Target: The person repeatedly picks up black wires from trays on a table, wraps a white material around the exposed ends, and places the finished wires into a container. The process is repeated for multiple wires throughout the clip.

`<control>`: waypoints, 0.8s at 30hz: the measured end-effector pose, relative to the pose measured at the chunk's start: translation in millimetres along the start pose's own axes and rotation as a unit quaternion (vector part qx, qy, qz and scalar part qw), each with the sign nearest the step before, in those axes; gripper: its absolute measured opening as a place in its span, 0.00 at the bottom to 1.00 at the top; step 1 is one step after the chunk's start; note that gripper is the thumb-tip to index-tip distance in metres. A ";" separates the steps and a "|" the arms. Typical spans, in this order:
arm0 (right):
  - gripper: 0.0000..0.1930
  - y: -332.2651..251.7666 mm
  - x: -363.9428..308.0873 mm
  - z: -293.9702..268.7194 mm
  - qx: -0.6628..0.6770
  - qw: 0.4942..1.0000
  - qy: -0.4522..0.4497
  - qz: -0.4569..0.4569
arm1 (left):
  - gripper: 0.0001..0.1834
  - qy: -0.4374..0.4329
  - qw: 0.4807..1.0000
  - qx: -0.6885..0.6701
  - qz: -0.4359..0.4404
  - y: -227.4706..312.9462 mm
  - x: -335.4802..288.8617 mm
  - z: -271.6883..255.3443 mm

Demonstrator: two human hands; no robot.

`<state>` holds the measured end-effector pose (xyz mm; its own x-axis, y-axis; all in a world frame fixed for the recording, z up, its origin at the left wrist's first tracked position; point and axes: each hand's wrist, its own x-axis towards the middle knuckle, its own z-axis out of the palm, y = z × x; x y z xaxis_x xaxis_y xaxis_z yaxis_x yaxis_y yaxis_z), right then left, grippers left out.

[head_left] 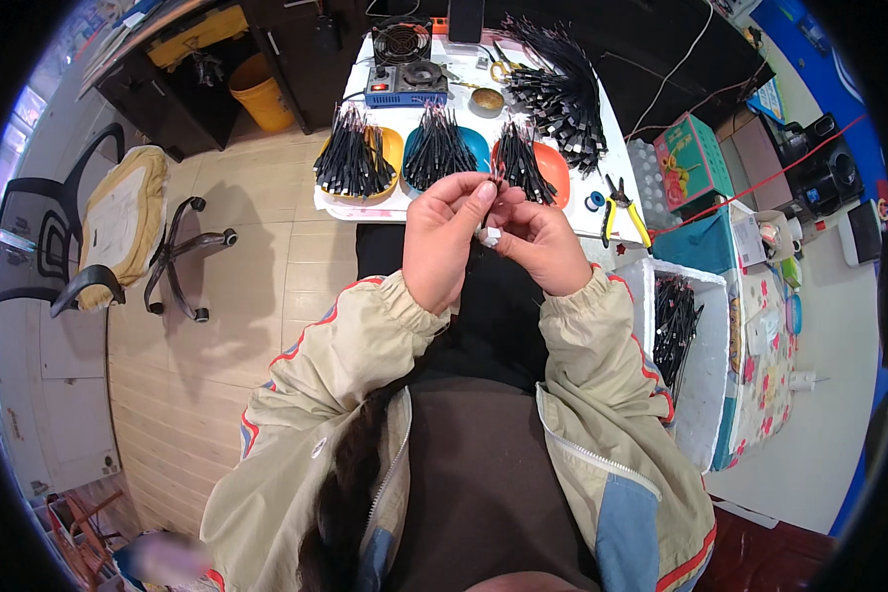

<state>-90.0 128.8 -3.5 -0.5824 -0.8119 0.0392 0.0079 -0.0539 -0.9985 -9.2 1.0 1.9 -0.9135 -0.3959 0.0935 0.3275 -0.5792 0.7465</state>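
Observation:
In front of my body, over the table's near edge, both hands are raised and close together. My left hand [439, 237] pinches the end of a thin dark cable [496, 184] between thumb and fingers. My right hand [551, 252] is closed at the same cable, with its fingertips against the left ones. By the right thumb shows a small white piece [489, 237]; whether it is a plug or a finger wrap I cannot tell. Just beyond lie bundles of black cables [439, 153] on a yellow tray [395, 148], a teal tray [478, 146] and an orange tray [555, 170].
A larger cable pile [562, 104] lies at the back right. Yellow-handled pliers [622, 212] and a blue spool [594, 201] sit right of the trays. Behind are a blue device [405, 91], fan [402, 42] and round tin [486, 100]. A foam box [705, 395] stands right, an office chair [118, 227] left.

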 end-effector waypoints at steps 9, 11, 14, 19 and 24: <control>0.06 -39.6 -11.4 3.0 -0.082 0.981 0.134 -0.115 | 0.09 -0.023 0.986 0.131 0.101 -3.3 -8.9 -3.4; 0.05 -40.7 -9.6 6.7 -0.056 0.982 0.125 -0.128 | 0.09 -0.021 0.982 0.155 0.102 -4.4 -11.7 -2.0; 0.05 -39.8 -7.4 8.6 -0.189 0.952 0.175 -0.163 | 0.09 -0.007 0.978 0.182 0.101 -4.0 -14.5 -1.9; 0.06 -36.5 -7.2 7.3 -0.194 0.954 0.175 -0.147 | 0.09 0.002 0.968 0.210 0.135 -7.2 -13.9 -2.7; 0.06 -33.4 -7.9 7.3 -0.182 0.955 0.182 -0.147 | 0.09 0.004 0.974 0.197 0.112 -9.3 -12.6 -5.3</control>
<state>-79.7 132.7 29.8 -0.7603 -0.5330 0.3714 -0.4451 0.0110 -0.8954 0.5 7.6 -9.7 -0.8274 -0.4871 0.2794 0.3990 -0.1597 0.9029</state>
